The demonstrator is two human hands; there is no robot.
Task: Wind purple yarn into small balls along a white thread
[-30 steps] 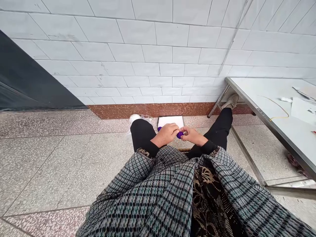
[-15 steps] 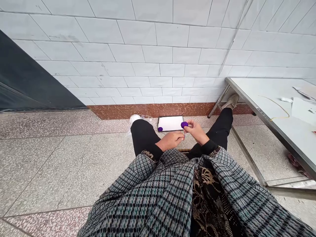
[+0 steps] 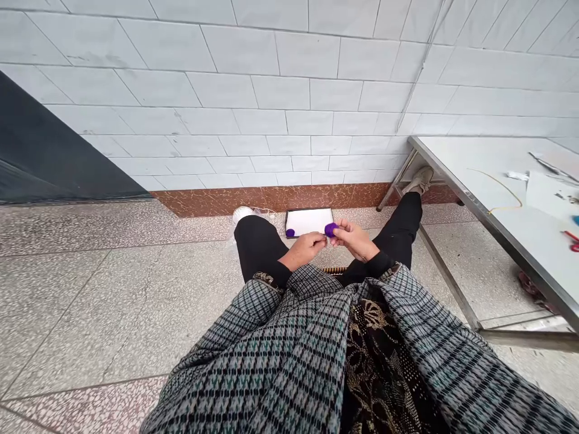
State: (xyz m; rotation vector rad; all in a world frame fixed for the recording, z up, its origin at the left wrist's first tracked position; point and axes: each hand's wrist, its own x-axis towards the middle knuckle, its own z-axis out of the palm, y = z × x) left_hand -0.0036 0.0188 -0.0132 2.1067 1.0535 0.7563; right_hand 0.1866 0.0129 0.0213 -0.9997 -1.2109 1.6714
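Note:
My right hand (image 3: pixel 355 239) pinches a small purple ball of yarn (image 3: pixel 330 229) between its thumb and fingers. Close on its left, my left hand (image 3: pixel 306 248) is closed, its fingertips pressed together near the ball. Whatever lies in that pinch is too small to make out. Just beyond both hands, a white tray with a dark rim (image 3: pixel 312 217) rests on the floor. A second purple ball (image 3: pixel 290 232) sits in its near left corner.
A white bundle in clear plastic (image 3: pixel 243 212) is on the floor beyond my left knee. To the right stands a metal-edged table (image 3: pixel 479 181) with papers, a yellow strand (image 3: pixel 510 191) and a red-handled tool (image 3: pixel 572 240). The tiled wall (image 3: pixel 298 123) rises ahead.
The right hand lifted the purple ball away from the left hand, then brought it back lower and nearer. The second ball and the tray came into fuller sight. The view shifted slightly.

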